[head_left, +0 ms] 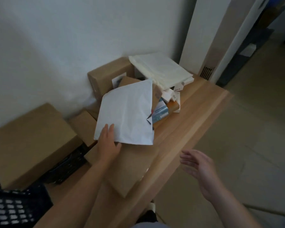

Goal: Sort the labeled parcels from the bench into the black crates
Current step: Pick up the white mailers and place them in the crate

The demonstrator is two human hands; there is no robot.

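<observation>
Two hands work a cluttered wooden table: the left hand pinches the near corner of a white mailer, tilted up off the parcel pile by the wall, while the right hand hovers with fingers spread, holding nothing. A second grip on the far edge would likely stop the floppy mailer sagging before it swings left to the black crates.
</observation>
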